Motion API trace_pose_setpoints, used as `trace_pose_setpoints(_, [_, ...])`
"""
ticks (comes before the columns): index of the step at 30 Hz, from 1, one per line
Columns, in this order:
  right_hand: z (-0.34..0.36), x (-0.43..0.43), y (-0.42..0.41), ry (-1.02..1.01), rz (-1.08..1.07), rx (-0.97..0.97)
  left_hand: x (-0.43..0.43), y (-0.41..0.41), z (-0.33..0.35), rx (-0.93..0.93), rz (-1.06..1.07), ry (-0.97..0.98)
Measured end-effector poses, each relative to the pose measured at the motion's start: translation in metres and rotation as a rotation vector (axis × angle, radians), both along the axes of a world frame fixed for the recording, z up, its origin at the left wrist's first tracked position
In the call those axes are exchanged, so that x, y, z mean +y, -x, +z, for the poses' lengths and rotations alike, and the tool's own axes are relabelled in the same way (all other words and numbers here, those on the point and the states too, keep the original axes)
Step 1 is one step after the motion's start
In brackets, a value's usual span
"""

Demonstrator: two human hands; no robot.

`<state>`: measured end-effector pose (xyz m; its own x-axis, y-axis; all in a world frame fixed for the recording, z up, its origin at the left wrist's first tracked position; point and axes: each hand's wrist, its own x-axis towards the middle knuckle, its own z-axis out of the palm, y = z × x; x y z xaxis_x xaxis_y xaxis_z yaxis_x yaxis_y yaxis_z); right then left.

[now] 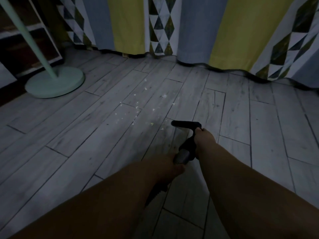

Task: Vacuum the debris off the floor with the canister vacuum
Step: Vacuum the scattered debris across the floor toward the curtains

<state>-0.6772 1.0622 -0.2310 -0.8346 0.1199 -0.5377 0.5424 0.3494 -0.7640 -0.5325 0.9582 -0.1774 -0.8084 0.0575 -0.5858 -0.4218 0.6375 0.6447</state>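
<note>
Pretty dark shot, so take the details loosely. The vacuum handle [187, 145] is in the lower middle of the frame, right of centre, black and held out over the grey plank floor [86, 135]. The right hand [204, 138] is wrapped round its upper part, seen from the back, so the fingers are mostly hidden. The left hand [170, 163] is clamped on the grey cuff [182, 158] just below, fingers tucked under it. A black bar [185, 124] sticks out to the left at the top end. Can't tell if that's a nozzle or part of the grip, or whether it touches the floor. If there's a label on any of it, it's too dim and blurry to read.

A short bit of ribbed hose [156, 192] peeks out under the left forearm and the arm covers the rest.

The debris [138, 106], pale little flecks, is scattered mid-frame just beyond the bar. A mint lamp base [55, 82] sits on the left and its pole [25, 35] is cut off at the top corner. Patterned curtains [229, 31] run across the top, and a dark shelf unit [25, 49] is cropped in the upper left.
</note>
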Motion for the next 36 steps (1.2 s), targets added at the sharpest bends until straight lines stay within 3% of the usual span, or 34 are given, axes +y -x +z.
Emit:
trace_pose_setpoints(10, [0.016,-0.004,0.012,0.03,0.01,-0.147,-0.019,-0.005,0.016,-0.08,0.093,-0.293])
trace_pose_setpoints(17, [0.011,0.003,0.005,-0.058,0.048,-0.024,0.007,-0.023,-0.028,-0.037,0.224,-0.204])
trace_pose_setpoints(22, [-0.009,-0.001,-0.007,0.035,0.013,0.013,0.0,-0.028,-0.052,0.004,0.222,-0.106])
trace_pose_setpoints(36, [0.007,-0.043,0.009,0.003,0.131,-0.045,-0.037,-0.022,-0.034,0.013,0.273,-0.125])
